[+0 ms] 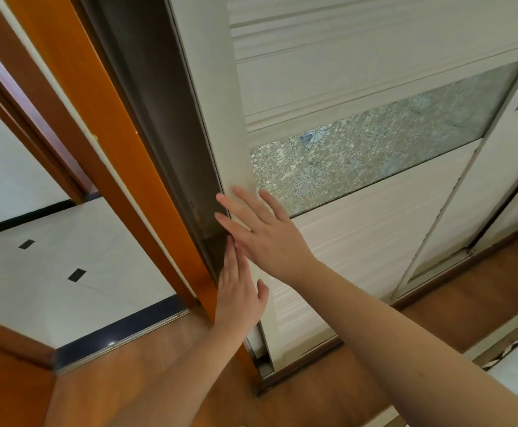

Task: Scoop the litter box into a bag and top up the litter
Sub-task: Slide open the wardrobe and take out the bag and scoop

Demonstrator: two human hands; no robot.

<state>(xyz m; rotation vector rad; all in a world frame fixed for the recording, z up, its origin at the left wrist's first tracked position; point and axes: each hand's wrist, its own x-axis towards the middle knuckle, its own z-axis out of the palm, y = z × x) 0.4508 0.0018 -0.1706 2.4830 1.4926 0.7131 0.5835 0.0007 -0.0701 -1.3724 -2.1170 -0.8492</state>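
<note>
No litter box, scoop, bag or litter is in view. I face a white sliding wardrobe door (359, 248) with a frosted flower-patterned glass band (390, 143). My right hand (264, 232) lies flat on the door's left edge, fingers spread. Just below it, my left hand (239, 291) presses flat on the same edge, fingers straight and together. Neither hand holds anything. A narrow dark gap (171, 124) shows between the door edge and the orange wooden frame (97, 112).
A second sliding panel (479, 211) stands to the right on a floor track. The floor under me is brown wood (313, 380). Left of the frame, a doorway opens onto white floor tiles (76, 241) with a dark threshold strip (119, 331). A patterned mattress edge (516, 349) shows at the lower right.
</note>
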